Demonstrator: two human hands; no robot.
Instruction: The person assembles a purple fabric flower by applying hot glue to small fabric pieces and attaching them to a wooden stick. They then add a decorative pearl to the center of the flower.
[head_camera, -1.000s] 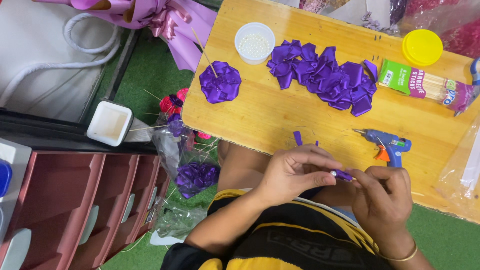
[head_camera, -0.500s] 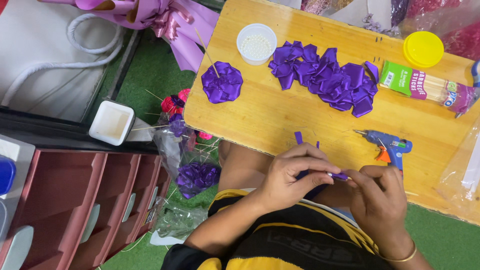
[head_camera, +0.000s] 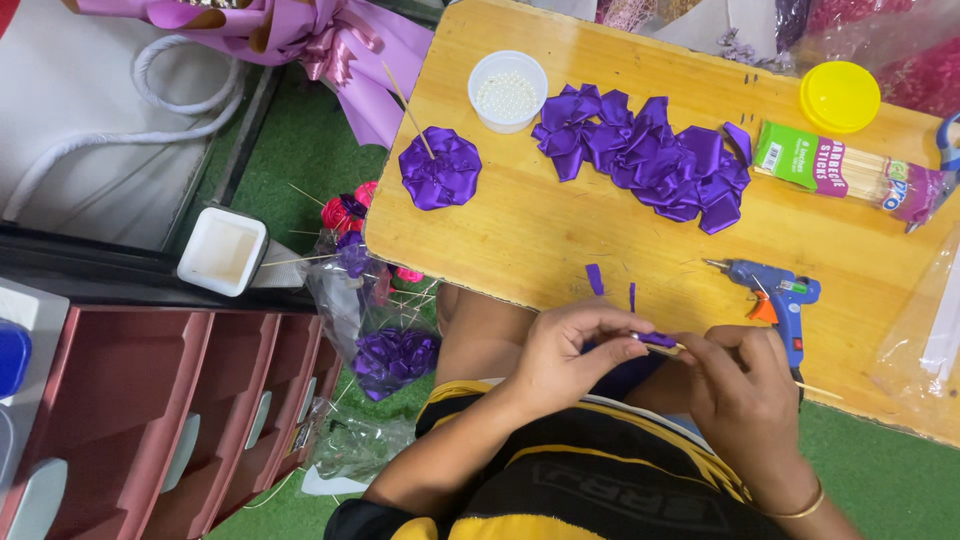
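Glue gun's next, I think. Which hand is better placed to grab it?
Probably the right hand: the blue glue gun lies just beyond its fingers, though it holds the skewer. The left hand is farther off, pinching the purple ribbon piece.

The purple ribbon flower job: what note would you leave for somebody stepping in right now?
Left hand: pinching a purple ribbon piece onto a thin wooden skewer.
Right hand: its grip holds the skewer just beside the ribbon.
On the wooden table: one finished ribbon flower on a stick, a pile of folded purple petals, a cup of white beads, a blue glue gun, a pack of skewers.
Done: one flower, petals folded.
Left: this flower has barely started.
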